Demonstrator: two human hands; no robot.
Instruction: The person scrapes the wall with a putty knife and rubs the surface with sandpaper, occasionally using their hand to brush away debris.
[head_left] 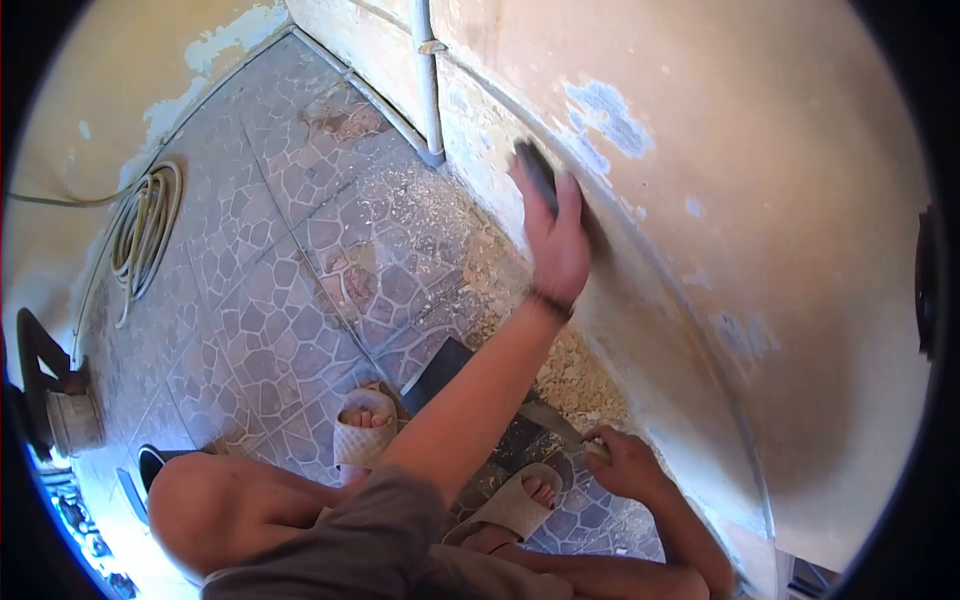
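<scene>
My left hand (pixel 558 245) is raised against the lower part of the wall (pixel 780 200), gripping a dark, flat block (pixel 537 172) near the pale patches of peeling paint. Motion slightly blurs its fingers. Lower right, my right hand (pixel 622 462) is closed around the handle of a scraper (pixel 553 421), whose blade points left over the floor debris. Yellowish flakes (pixel 575 375) lie along the wall base. Between my feet and the wall is a dark, flat-sided object (pixel 440 368), partly hidden by my left forearm.
A coiled hose (pixel 150 225) lies by the left wall. At the far left stands a bucket (pixel 75 422). A pipe (pixel 427 90) runs down the wall to the tiled floor (pixel 260 220). My sandalled feet (pixel 365 425) rest on the tiles.
</scene>
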